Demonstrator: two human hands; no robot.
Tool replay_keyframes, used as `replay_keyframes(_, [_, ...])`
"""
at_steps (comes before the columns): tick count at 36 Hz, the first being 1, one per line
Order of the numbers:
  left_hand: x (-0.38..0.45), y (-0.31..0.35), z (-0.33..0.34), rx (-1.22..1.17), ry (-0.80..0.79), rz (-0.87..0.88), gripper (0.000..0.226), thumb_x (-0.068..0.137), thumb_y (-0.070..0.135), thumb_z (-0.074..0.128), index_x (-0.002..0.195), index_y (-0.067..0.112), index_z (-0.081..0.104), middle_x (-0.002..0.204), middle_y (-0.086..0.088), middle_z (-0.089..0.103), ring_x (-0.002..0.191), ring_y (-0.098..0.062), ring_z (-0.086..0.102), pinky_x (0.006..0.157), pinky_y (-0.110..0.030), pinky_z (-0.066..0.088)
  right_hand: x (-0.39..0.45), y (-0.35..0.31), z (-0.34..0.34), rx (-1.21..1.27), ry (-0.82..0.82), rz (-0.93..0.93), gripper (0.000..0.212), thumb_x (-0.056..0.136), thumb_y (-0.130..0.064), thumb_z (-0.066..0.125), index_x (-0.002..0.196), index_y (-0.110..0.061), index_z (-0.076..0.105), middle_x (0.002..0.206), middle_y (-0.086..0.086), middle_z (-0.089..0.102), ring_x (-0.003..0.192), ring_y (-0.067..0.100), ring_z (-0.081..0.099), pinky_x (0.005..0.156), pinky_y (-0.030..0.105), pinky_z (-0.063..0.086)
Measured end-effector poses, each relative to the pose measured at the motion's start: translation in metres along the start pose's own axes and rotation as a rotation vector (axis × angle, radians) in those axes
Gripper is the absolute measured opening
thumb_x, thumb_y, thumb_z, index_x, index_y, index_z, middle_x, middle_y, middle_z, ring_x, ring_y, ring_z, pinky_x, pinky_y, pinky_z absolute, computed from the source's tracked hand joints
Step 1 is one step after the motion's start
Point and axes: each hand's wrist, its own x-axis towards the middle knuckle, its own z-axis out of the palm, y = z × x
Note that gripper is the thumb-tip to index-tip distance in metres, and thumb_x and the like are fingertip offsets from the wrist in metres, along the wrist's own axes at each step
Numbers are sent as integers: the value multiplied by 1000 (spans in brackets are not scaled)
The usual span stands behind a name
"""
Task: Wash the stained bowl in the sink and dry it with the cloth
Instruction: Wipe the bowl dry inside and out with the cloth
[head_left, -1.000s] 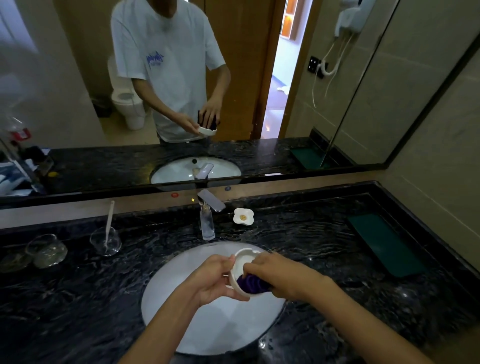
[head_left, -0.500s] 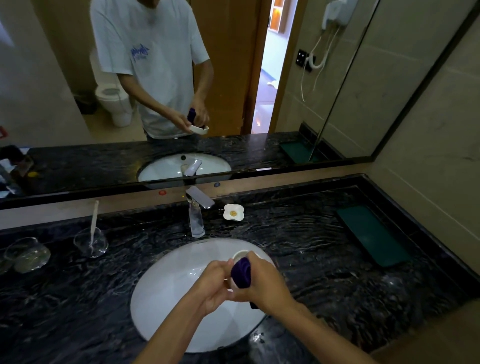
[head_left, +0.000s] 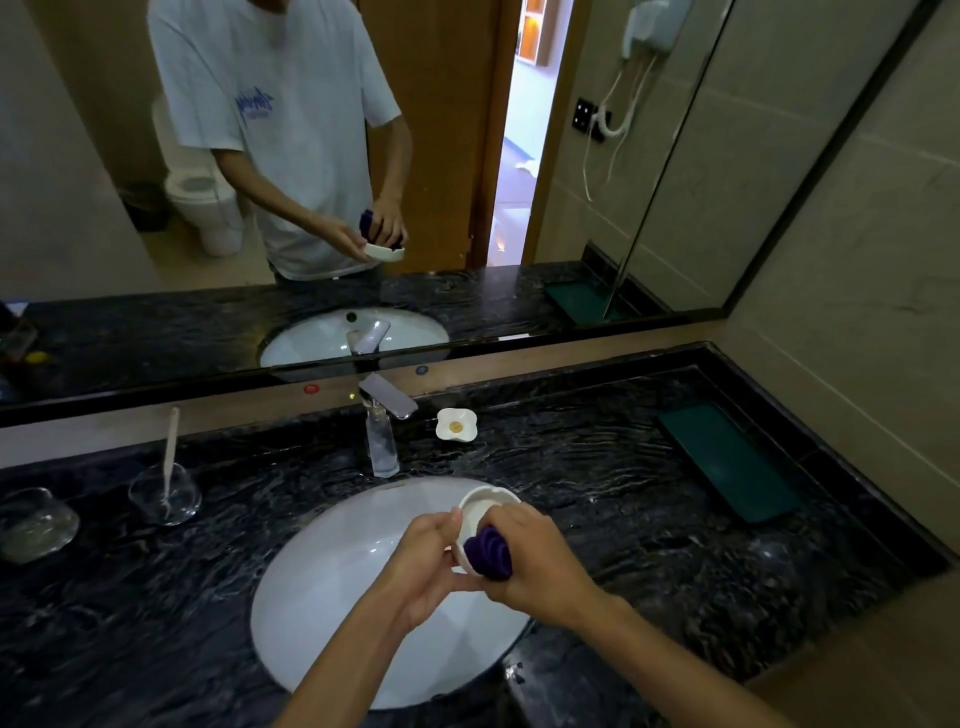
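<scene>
Over the white oval sink (head_left: 332, 613) I hold a small white bowl (head_left: 480, 512), tilted with its opening toward me. My left hand (head_left: 428, 561) grips the bowl's left rim and underside. My right hand (head_left: 535, 561) is closed on a bunched purple cloth (head_left: 488, 553) that presses into the bowl's lower inside. The bowl's bottom is hidden behind my hands. Both hands hover above the right half of the sink.
A chrome faucet (head_left: 384, 415) stands behind the sink. A white flower-shaped dish (head_left: 456, 423) sits to its right. Two glass cups (head_left: 163, 491) (head_left: 34, 522) stand at the left, one with a stick. A green tray (head_left: 727, 460) lies at the right. A mirror rises behind the black marble counter (head_left: 597, 467).
The purple cloth has shifted within the bowl as my right hand rubs it; the bowl's rim shows again above my hands. Both hands stay over the sink.
</scene>
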Motion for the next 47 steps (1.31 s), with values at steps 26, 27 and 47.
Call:
replay_keyframes(26, [-10,18,-19,100,-314,-68,44,100,38,58,121,2,72,118,-27,72,106,-38,71,86,-53,60,-2,4,-36,-241,-398,-361,36,83,-18,72,112,-16,52,126,7,50,117,27,44,105,43,38])
replay_keyframes(27, [-11,17,-18,116,-303,-53,42,101,37,57,120,3,73,119,-29,72,106,-39,71,85,-51,60,-1,4,-36,-221,-393,-363,35,84,-20,73,112,-16,52,126,6,51,117,26,45,105,42,38])
replay_keyframes(47, [-21,-26,-12,-118,-102,16,47,99,42,52,112,5,78,110,-23,76,98,-32,75,73,-41,62,-12,-17,9,140,-152,-15,45,73,-30,81,106,-19,53,110,-2,60,97,13,45,81,25,35])
